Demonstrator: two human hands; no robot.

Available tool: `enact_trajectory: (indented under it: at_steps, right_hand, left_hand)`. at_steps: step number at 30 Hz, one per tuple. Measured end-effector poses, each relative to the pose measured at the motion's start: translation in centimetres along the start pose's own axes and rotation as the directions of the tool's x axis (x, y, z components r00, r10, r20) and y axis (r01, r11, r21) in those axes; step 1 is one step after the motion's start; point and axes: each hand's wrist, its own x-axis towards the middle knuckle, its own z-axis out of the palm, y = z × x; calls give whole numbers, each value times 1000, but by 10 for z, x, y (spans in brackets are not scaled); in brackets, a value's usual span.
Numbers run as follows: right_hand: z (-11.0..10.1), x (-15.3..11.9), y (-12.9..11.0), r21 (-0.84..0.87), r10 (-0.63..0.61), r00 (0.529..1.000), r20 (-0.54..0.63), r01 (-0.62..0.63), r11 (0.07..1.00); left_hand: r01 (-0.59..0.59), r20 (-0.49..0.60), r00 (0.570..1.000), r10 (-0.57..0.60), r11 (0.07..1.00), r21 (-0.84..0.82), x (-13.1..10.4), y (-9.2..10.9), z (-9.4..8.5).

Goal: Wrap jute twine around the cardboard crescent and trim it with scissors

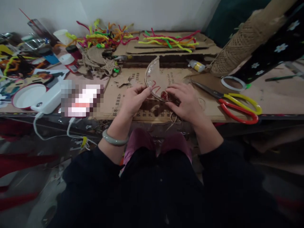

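A curved, see-through piece with a twine-covered rim (149, 72) stands tilted over the cardboard, with reddish marks on its clear middle. My left hand (135, 98) is closed, pinching the rim between thumb and fingers. At the lower right end of the same piece, my right hand (184, 99) is closed with its fingertips on the rim. A small dark red round thing (164, 95) shows by those fingertips; its kind I cannot make out. Below my right hand hangs a loose loop of twine (175, 119). My right palm is hidden.
Scissors (228, 98) with red and yellow handles lie at the right, near a large twine cone (239, 47) and a white ring (234, 84). Colourful pipe cleaners (168, 41) lie behind. At left are a phone (83, 100), a white power bank (52, 96) and jars.
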Motion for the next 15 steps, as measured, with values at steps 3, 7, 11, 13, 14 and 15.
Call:
enact_trajectory:
  at_steps: [3, 7, 11, 13, 14, 15]
  right_hand:
    - [1, 0, 0, -7, 18, 1000, 19, -17, 1000]
    - [1, 2, 3, 3, 8, 1000, 0, -8, 1000]
    - [0, 0, 3, -29, 1, 1000, -25, -2, 1000]
    - [0, -1, 3, -52, 1, 999, -47, -4, 999]
    - [0, -1, 3, -60, 2, 998, -61, -5, 998]
    - [0, -1, 3, -64, 0, 997, -78, -5, 998]
  left_hand:
    - [12, -25, 1000, -12, 1000, 6, 1, 0, 2]
    - [-9, -47, 999, 7, 999, -43, 4, -5, 0]
    - [-5, -68, 998, 3, 1000, -27, 5, -6, 0]
    - [2, -81, 997, -2, 1000, 1, 5, -5, 1]
    - [0, -80, 997, 1, 1000, 14, 5, -5, 2]
    - [-4, -77, 997, 6, 1000, 22, 5, -4, 2]
